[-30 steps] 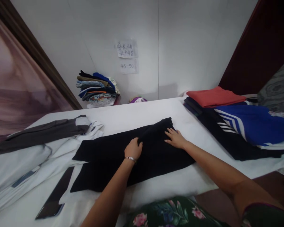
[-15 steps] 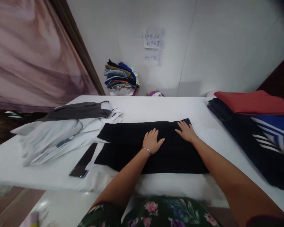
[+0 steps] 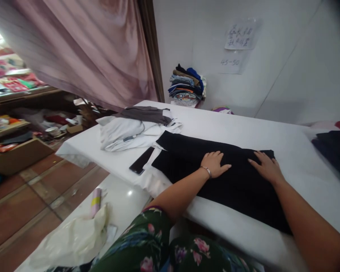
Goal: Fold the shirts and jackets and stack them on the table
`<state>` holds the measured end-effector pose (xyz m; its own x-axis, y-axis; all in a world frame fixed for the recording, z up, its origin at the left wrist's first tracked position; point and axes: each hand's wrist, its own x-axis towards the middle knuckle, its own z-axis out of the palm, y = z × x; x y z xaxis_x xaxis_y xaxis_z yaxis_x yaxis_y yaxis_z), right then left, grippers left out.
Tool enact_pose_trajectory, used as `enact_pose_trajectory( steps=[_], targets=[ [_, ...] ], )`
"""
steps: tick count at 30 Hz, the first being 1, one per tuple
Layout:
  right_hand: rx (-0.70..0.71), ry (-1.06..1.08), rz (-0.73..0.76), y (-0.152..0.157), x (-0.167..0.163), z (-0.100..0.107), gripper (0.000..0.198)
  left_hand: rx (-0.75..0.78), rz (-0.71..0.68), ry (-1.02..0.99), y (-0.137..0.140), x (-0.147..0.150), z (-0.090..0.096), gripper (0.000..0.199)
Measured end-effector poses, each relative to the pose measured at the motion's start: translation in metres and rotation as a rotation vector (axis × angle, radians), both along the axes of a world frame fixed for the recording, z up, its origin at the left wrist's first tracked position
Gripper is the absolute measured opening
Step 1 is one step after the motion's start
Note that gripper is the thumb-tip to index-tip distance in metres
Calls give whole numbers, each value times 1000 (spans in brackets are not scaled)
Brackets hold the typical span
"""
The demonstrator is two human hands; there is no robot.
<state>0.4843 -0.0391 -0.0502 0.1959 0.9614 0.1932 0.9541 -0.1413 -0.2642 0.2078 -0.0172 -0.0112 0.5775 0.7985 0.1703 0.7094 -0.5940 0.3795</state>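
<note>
A pair of black trousers (image 3: 187, 164) lies flat across the white table (image 3: 274, 130), its two leg ends pointing left. My left hand (image 3: 215, 164) rests palm down on the middle of the cloth, fingers stretched out, with a bracelet at the wrist. Near the far right corner of the trousers, my right hand (image 3: 266, 166) lies flat with its fingers spread. Neither hand grips anything. Just left of the leg ends is a dark phone (image 3: 141, 160).
Grey and white clothes (image 3: 121, 130) lie at the table's left end. Dark folded clothes (image 3: 333, 151) sit at the right edge. A stack of folded clothes (image 3: 185, 87) stands by the wall. A pale plastic bag (image 3: 76, 236) is on a lower surface at my left.
My view has turned left, bringing the floor, shelves and plastic bag into sight. Both hands remain flat on the trousers in about the same places.
</note>
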Motion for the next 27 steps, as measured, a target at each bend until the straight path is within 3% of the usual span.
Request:
enact_pose_trajectory(
  steps=[3,7,12,15,19,23,27],
  targets=[
    [68,122,-1,-5,2,5,53,-24,-21,-7,1,-2,1,69],
    [45,235,4,-16,1,18,46,-27,-93,-49,-2,-11,6,68],
    [72,252,-13,-18,0,22,37,107,-115,-174,-24,-51,18,48],
    [53,259,-98,-13,0,18,43,234,76,-289,-41,-99,18,31],
    [22,238,-165,-8,2,12,58,346,497,-280,-55,-172,10,25],
    [5,190,-125,-6,5,7,65,255,799,-119,-61,-222,5,32],
    [20,171,-94,-5,8,3,66,139,888,-11,-64,-240,8,36]
  ],
)
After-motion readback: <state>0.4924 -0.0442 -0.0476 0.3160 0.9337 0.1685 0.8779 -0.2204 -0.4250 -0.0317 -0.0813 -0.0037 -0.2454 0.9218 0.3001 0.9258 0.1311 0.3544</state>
